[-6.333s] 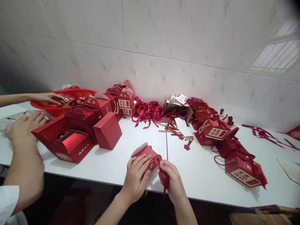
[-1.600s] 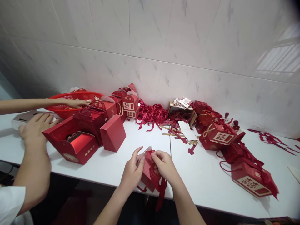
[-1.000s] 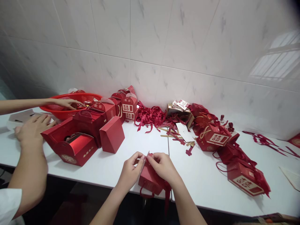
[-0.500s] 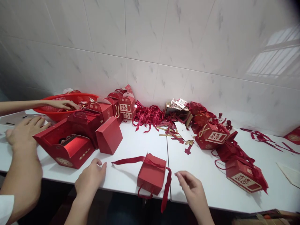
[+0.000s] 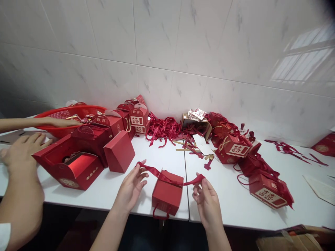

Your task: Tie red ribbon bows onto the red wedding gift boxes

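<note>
A small red gift box point(image 5: 167, 193) lies on the white table near its front edge, its cord handle hanging toward me. Across its top runs a dark red ribbon point(image 5: 154, 170), with one end leading to each side. My left hand point(image 5: 132, 186) pinches the left end between thumb and fingers. On the other side, my right hand point(image 5: 206, 198) is closed on the right end, which is lifted off the table. Both hands are apart from the box itself. Left of the box stands a closed red box point(image 5: 119, 152).
Another person's hands are at the left, by an open red box point(image 5: 70, 164) and a red plastic basket point(image 5: 70, 111). Loose ribbons point(image 5: 164, 129) lie against the wall. Several ribboned boxes point(image 5: 270, 190) line the right side, near a carton of cards point(image 5: 195, 124).
Both my hands have taken hold of the ribbon ends and raised them. My left hand moved right and the ribbon's right end no longer hangs down. The co-worker's far hand shifted slightly.
</note>
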Motion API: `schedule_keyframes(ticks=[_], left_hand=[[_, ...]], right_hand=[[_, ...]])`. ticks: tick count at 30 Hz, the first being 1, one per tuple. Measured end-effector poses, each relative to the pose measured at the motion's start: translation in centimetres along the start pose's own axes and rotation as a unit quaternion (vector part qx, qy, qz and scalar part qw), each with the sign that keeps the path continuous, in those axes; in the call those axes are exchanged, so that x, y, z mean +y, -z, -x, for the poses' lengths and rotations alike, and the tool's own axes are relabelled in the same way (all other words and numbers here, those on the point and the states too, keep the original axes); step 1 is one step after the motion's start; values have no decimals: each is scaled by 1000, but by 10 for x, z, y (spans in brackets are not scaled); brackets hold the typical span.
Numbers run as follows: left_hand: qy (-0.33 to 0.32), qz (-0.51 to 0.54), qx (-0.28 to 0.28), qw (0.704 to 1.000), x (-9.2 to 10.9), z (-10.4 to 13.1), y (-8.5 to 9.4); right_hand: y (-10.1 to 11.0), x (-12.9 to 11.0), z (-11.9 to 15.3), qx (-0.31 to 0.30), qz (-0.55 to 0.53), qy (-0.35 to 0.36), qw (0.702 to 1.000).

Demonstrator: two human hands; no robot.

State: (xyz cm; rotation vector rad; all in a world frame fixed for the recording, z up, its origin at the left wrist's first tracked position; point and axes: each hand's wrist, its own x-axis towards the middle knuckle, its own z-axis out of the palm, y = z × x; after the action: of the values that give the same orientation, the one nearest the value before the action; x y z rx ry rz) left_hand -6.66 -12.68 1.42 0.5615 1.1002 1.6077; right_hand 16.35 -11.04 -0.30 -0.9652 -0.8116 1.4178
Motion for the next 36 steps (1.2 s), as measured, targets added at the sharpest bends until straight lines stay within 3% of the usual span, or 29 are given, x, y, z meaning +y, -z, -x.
schedule_keyframes(ticks=[2, 5, 10, 15, 20, 30, 36], left_hand=[[-10, 66, 20, 998, 13, -1, -3], [-68, 61, 37, 995, 30, 1, -7], [-181, -113, 7, 977, 50, 8, -22], [-239, -236, -53, 940, 66, 16, -49], [-267, -233, -96, 930, 75, 17, -68], [-262, -252, -129, 923, 80, 22, -83], [-273, -273, -155, 909, 79, 22, -88]], right_hand=[[-1, -9, -1, 21, -34, 29, 999], [-2, -22, -6, 43, -23, 89, 995], [-9, -43, -16, 37, 83, 193, 977], [-30, -66, -21, -18, 109, 270, 956], [-50, -78, -23, -67, 107, 286, 950], [-74, -93, -23, -144, 3, 247, 958], [-79, -98, -26, -130, 57, 229, 963]])
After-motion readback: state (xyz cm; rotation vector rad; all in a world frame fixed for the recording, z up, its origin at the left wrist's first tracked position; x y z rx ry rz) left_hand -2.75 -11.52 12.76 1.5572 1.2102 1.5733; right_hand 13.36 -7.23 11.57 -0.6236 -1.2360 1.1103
